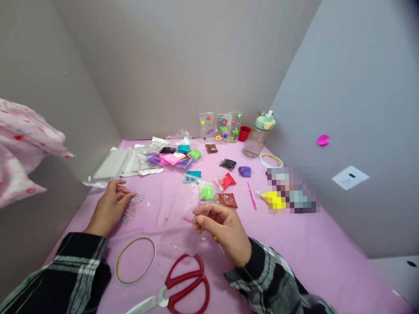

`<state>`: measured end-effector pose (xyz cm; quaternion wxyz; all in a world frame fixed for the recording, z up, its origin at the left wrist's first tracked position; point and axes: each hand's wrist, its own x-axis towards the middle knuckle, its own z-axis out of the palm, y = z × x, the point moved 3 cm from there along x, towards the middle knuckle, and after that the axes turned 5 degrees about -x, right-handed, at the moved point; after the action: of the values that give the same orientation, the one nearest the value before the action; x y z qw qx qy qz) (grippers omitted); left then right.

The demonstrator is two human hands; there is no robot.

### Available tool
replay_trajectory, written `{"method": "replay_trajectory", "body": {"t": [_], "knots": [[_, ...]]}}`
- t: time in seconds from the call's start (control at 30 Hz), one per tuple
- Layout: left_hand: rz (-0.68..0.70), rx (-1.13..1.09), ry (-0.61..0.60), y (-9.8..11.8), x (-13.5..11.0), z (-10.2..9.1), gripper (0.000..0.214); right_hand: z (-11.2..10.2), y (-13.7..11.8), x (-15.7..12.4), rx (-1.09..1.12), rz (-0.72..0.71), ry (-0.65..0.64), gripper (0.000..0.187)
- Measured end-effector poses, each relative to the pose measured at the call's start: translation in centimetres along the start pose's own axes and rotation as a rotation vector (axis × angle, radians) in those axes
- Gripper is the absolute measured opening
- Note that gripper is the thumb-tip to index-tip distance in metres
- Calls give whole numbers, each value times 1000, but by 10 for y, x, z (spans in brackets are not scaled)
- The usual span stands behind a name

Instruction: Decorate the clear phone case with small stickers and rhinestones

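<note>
My left hand is at the upper edge of a spread of small coloured rhinestones, thumb and index fingertip close together; any stone between them is too small to see. My right hand hovers over a clear plastic panel, its thumb and fingers pinched. What they hold is hidden. Part of a thin pink stick shows beside its fingertips; whether it is held I cannot tell. Nearer me lie red-handled scissors, blades to the left, and a roll of tape.
Packets of coloured clay lie beyond my hands, with a pink tool to the right. Decorated clear panels, a red cup and a bottle stand at the back. Clear bags lie back left; pink fabric hangs left.
</note>
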<state>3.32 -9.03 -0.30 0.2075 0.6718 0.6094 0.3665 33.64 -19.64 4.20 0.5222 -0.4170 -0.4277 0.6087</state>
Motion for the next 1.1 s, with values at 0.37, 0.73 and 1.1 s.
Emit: {"method": "replay_trajectory", "body": {"t": [0.37,0.73,1.1], "knots": [[-75,-417,149,49,-7,-14,50,-1,5,3,30,-31,-39,22],[-96,-790,-228,143,-46,36,49,-1,14,4,19,27,-122,26],[-90,-778,-270,136,-56,41,42,-6,11,11,163,70,16,28]]}}
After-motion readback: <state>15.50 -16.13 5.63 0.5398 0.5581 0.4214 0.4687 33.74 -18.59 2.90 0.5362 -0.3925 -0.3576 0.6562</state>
